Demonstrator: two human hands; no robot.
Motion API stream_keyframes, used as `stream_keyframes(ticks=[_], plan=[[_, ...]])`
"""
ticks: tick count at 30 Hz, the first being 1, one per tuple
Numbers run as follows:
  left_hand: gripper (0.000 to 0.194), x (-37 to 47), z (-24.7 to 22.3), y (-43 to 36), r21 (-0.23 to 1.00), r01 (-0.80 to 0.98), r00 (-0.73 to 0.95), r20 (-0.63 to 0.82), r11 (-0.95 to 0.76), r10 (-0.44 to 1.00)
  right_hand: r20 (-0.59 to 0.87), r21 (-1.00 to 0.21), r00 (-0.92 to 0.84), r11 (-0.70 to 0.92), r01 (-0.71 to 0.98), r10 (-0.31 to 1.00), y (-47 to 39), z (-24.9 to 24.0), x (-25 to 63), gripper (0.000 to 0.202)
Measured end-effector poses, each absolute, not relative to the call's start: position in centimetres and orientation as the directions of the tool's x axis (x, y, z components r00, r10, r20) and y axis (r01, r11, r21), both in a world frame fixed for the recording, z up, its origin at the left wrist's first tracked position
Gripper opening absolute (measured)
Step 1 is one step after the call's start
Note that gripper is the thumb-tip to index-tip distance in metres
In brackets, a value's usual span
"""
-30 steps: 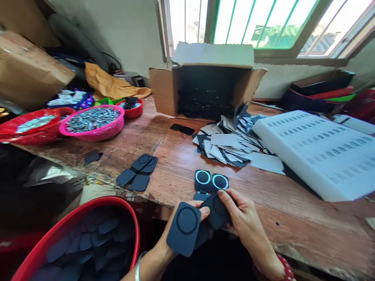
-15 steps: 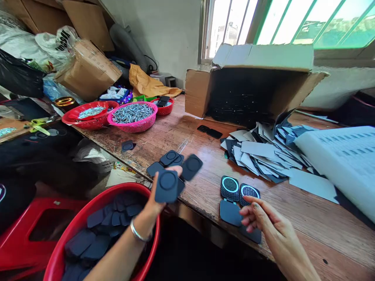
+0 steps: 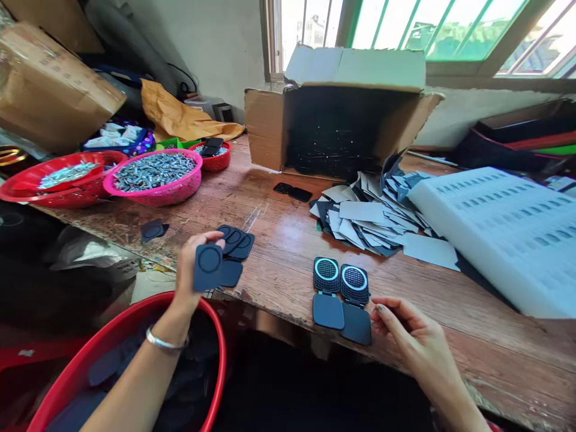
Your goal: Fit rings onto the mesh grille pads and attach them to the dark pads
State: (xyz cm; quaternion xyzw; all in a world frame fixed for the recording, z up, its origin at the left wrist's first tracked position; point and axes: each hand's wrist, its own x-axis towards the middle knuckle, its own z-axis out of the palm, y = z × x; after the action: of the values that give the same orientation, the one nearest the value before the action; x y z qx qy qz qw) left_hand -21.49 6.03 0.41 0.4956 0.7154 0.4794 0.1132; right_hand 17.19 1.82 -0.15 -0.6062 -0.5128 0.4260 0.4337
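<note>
My left hand [image 3: 185,267] is closed around a dark square pad with a round ring [image 3: 207,268], held upright above the red tub's rim. Beyond it, several similar dark pads [image 3: 243,246] overlap near the table edge. To the right lie two hinged dark units unfolded side by side, a left unit [image 3: 327,311] and a right unit [image 3: 355,324]. Each has a plain flat panel in front and a mesh-patterned half with a pale ring behind. My right hand [image 3: 405,330] has its thumb and fingertips pinched by the right unit's edge. What they pinch, if anything, is hidden.
A red tub [image 3: 220,360] of dark parts stands below the table edge. Bowls of small metal pieces, including a pink bowl [image 3: 153,195], sit back left. An open cardboard box [image 3: 265,129], loose grey cards [image 3: 360,213] and a white foam tray [image 3: 490,228] occupy the back and right.
The view has turned right. My right hand has moved from over the right unit to its right edge, fingers closing. A blurred pad beyond my left fingers no longer shows there.
</note>
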Motion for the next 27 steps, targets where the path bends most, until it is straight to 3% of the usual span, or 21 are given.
stream_keyframes(ticks=[3, 6, 10, 13, 16, 19, 22, 24, 27], plan=[[0.029, -15.0, 0.4, 4.4, 0.903, 0.422, -0.339, 0.072, 0.083, 0.938, 0.001, -0.941, 0.100, -0.033, 0.337, 0.995, 1.9, -0.4, 17.2, 0.040], [0.026, -9.0, 0.0, 3.3, 0.947, 0.267, -0.153, -0.140, 0.177, 0.978, 0.195, -0.859, -0.044, 0.192, 0.475, 0.980, 1.6, -1.0, 16.3, 0.024], [0.027, -4.6, -0.6, 2.9, 0.980, 0.046, -0.094, -0.189, 0.194, 0.978, 0.454, -0.569, -0.318, 0.545, 0.616, 0.833, 0.8, -2.4, 14.5, 0.028], [0.033, -4.0, -0.8, 3.0, 0.981, -0.041, -0.130, -0.195, 0.191, 0.972, 0.498, -0.372, -0.405, 0.611, 0.699, 0.767, 0.7, -3.1, 13.6, 0.037], [0.044, -4.3, -0.6, 2.9, 0.946, -0.197, -0.158, -0.290, 0.258, 0.944, 0.522, -0.284, -0.447, 0.642, 0.712, 0.727, 1.1, -3.2, 13.2, 0.032], [0.053, -4.4, 0.1, 2.5, 0.849, -0.378, -0.083, -0.429, 0.370, 0.899, 0.586, -0.269, -0.440, 0.676, 0.686, 0.680, 1.3, -3.2, 13.0, 0.027], [0.039, -4.1, 0.5, 1.8, 0.776, -0.456, 0.052, -0.466, 0.436, 0.883, 0.620, -0.317, -0.436, 0.716, 0.622, 0.652, 0.9, -2.9, 12.8, 0.028], [0.028, -3.9, 0.5, 1.4, 0.766, -0.470, 0.104, -0.444, 0.438, 0.890, 0.609, -0.389, -0.440, 0.732, 0.560, 0.660, 0.5, -2.2, 12.9, 0.028], [0.030, -3.8, 0.4, 1.1, 0.779, -0.489, 0.090, -0.403, 0.393, 0.911, 0.560, -0.561, -0.400, 0.687, 0.463, 0.726, 0.4, -0.2, 13.0, 0.027]])
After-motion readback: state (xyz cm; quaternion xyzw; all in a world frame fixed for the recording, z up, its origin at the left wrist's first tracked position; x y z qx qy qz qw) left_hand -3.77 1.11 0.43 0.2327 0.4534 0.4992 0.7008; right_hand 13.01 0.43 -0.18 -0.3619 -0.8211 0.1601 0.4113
